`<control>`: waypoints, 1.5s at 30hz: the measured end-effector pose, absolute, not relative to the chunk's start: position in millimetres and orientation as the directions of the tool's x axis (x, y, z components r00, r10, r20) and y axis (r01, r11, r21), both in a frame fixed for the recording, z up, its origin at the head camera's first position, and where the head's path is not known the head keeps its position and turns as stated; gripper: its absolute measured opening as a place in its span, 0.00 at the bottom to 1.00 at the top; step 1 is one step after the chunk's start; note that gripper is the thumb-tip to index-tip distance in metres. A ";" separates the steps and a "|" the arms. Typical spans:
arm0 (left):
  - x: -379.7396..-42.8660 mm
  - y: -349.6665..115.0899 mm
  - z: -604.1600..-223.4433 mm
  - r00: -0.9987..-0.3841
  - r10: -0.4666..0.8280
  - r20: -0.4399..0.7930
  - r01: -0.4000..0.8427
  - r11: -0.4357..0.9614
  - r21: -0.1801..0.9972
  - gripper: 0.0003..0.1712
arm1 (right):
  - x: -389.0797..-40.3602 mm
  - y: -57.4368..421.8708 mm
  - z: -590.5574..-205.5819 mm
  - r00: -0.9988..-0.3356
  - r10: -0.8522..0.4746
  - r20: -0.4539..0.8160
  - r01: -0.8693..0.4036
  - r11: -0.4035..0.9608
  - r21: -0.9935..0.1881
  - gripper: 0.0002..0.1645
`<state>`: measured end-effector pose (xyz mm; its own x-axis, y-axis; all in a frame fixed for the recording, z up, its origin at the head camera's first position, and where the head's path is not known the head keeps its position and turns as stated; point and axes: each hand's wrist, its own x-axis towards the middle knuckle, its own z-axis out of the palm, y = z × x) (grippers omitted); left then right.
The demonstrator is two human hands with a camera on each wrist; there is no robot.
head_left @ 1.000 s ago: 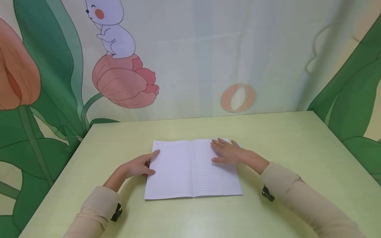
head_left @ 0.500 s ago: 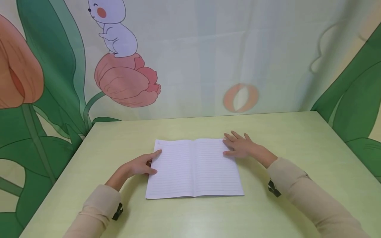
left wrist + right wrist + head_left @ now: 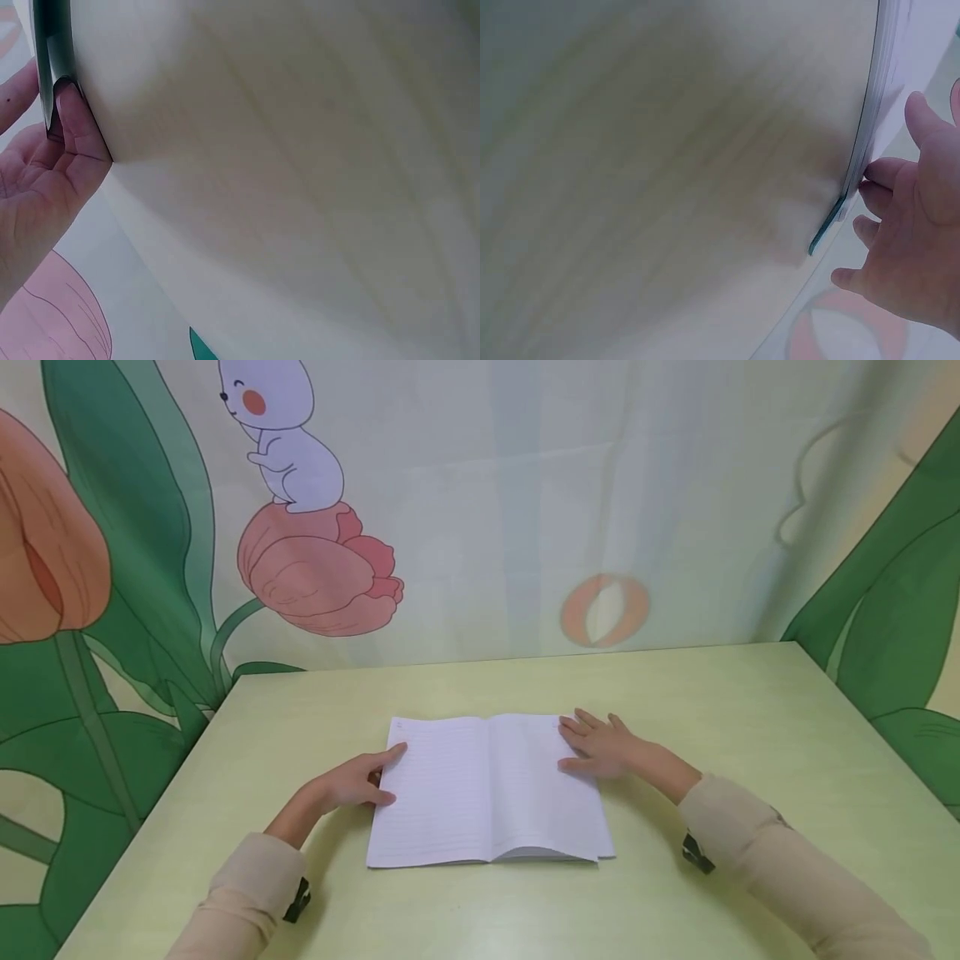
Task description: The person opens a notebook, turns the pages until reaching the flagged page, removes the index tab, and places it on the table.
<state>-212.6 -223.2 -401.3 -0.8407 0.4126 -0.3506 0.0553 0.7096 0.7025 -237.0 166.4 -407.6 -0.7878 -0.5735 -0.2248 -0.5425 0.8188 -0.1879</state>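
An open notebook with lined white pages lies on the table. My left hand holds its left edge, thumb and index finger on the page. In the left wrist view, other fingers of that hand curl under the dark green cover. At the upper right corner, my right hand has its fingers spread, fingertips on the right page. That page bows up along its near edge, its lower corner shifted slightly inward from the sheets beneath. In the right wrist view, fingertips touch the notebook's page edges.
The pale green-yellow table reaches back to a printed curtain with tulips and a white animal. Beige sleeves cover both forearms, with a black strap piece under the right cuff.
My right hand has slid right from the page onto its upper outer corner, then slightly toward me. The right page, flat before, now bulges at its near edge. The left hand keeps its hold.
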 end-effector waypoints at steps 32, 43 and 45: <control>-214.3 -223.1 -402.5 -0.841 0.400 -0.363 0.058 0.735 0.676 0.45 | -183.9 133.4 -405.9 -0.684 -0.693 -0.228 -0.616 0.716 -0.327 0.52; -213.8 -224.5 -402.8 -0.827 0.422 -0.371 0.018 0.679 0.734 0.42 | -174.3 108.7 -398.3 -0.640 -0.742 -0.200 -0.607 0.648 -0.460 0.52; -213.4 -225.5 -402.6 -0.818 0.431 -0.381 -0.004 0.658 0.753 0.39 | -173.1 102.5 -398.1 -0.626 -0.754 -0.198 -0.611 0.632 -0.476 0.53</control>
